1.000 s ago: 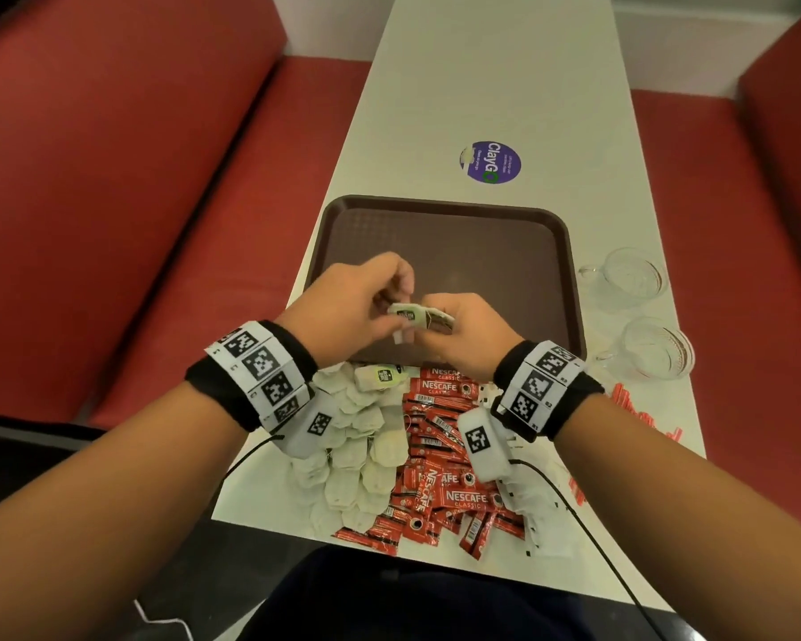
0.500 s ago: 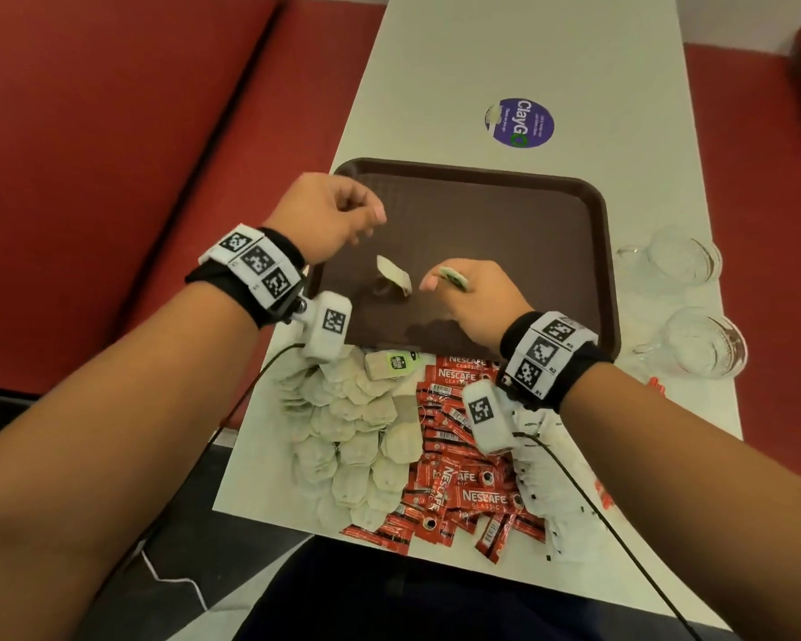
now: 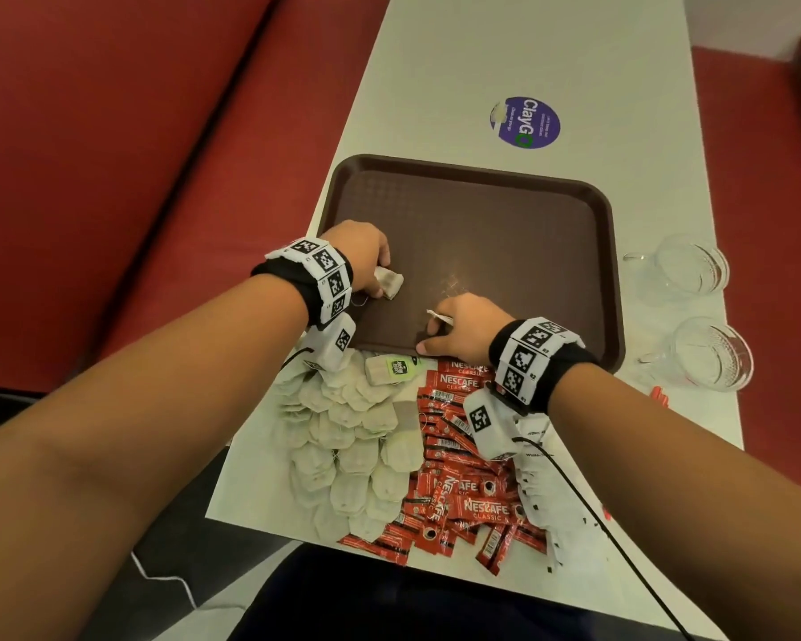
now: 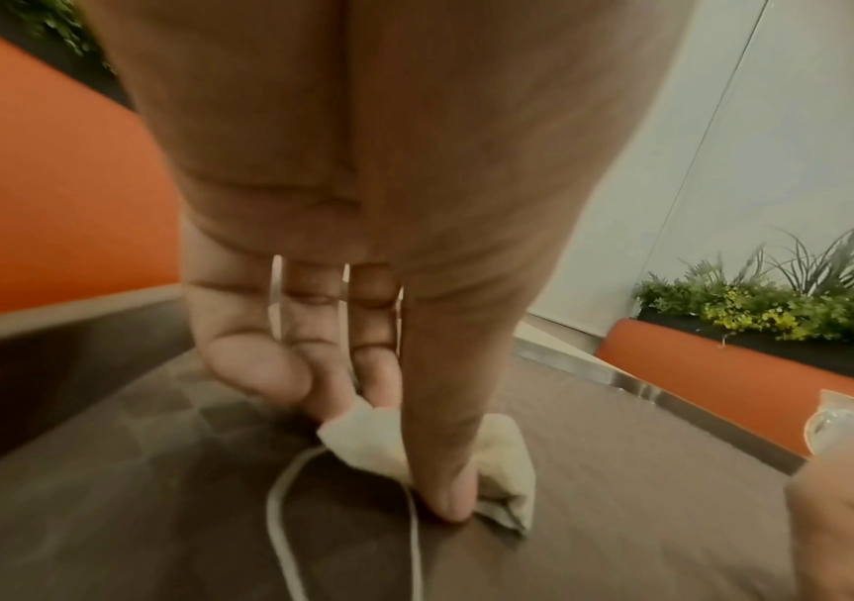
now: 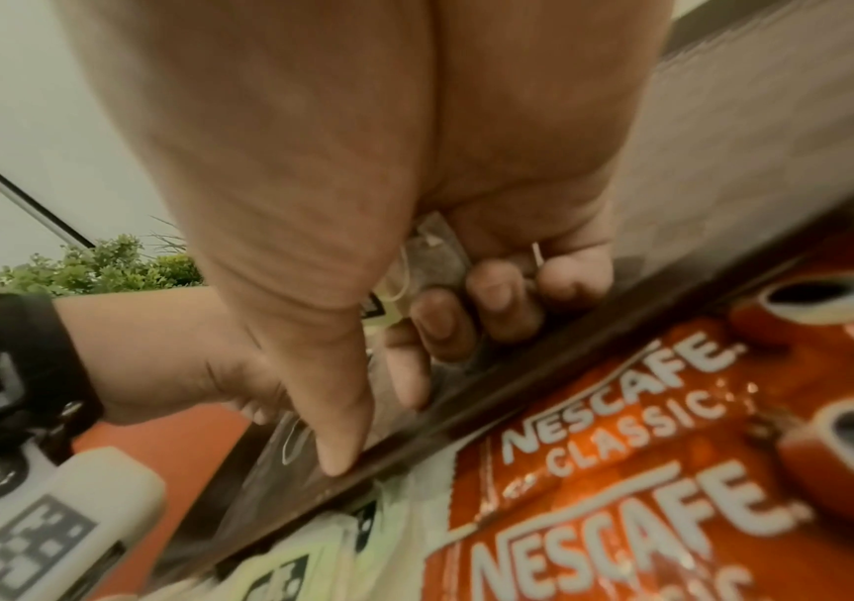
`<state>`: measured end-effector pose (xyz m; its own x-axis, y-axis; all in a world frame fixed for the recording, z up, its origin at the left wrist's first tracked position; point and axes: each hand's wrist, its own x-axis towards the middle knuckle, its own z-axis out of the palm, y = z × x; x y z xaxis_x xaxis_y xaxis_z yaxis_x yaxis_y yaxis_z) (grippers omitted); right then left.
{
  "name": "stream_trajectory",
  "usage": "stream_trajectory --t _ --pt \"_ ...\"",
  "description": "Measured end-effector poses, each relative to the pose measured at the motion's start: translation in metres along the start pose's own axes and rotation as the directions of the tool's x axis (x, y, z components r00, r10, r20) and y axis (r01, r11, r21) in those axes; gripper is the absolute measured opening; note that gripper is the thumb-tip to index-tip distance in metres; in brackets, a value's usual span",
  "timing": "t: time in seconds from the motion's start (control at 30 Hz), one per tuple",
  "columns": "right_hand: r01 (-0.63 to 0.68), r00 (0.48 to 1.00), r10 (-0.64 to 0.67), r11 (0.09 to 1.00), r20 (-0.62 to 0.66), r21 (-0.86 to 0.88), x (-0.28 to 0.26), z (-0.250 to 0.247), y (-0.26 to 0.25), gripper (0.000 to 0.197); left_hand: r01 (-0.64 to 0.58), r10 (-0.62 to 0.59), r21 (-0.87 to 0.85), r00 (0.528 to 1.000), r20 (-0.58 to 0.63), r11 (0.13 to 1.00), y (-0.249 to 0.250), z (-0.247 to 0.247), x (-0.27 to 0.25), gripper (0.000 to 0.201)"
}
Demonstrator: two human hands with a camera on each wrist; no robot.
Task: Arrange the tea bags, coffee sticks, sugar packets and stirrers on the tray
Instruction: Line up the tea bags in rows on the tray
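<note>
A brown tray lies across the white table. My left hand pinches a tea bag down on the tray's near-left part. In the left wrist view my thumb presses that tea bag onto the tray floor, its string looping beside it. My right hand is at the tray's front rim, fingers curled round a second tea bag, with the thumb tip on the rim. In front of the tray lie a heap of tea bags, red coffee sticks and white sugar packets.
Two clear glass cups stand right of the tray. Red stirrers lie near the right table edge. A purple sticker sits beyond the tray. Red benches flank the table on both sides.
Both hands held tea bags together above the tray's front edge, then drew apart. The left took one bag down to the tray's left part; the right lowered to the front rim.
</note>
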<state>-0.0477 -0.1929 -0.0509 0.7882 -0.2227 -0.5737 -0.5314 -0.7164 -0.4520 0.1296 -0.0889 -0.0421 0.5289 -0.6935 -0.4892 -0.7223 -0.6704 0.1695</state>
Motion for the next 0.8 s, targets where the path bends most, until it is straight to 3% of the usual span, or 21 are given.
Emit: stream_trajectory --t 0.1,0.2,0.4,0.63,0.8 --pt "-0.009 1.0 0.009 1.0 0.009 -0.02 0.0 -0.001 -0.002 0.031 -0.015 0.015 0.019 1.0 0.017 1.0 0.0 -0.002 -0.004 0.017" --pt "0.012 0.996 -0.012 1.0 -0.085 -0.007 0.003 -0.006 -0.006 0.03 -0.052 0.05 0.047 0.998 0.047 0.997 0.0 -0.006 -0.011 0.005" --pt "0.172 0.937 -0.148 0.984 -0.316 0.048 0.008 -0.019 -0.026 0.053 -0.158 0.176 -0.184 0.98 0.09 0.97 0.001 -0.021 -0.032 0.01" --pt "0.194 0.905 -0.229 0.972 -0.358 -0.131 0.011 -0.024 -0.042 0.02 -0.162 0.216 -0.463 0.974 0.066 0.872 -0.001 -0.031 -0.053 0.022" --pt "0.21 0.897 -0.197 0.978 -0.395 -0.011 0.01 -0.029 -0.041 0.016 -0.228 0.238 -0.498 0.97 -0.044 0.837 -0.012 -0.034 -0.063 0.02"
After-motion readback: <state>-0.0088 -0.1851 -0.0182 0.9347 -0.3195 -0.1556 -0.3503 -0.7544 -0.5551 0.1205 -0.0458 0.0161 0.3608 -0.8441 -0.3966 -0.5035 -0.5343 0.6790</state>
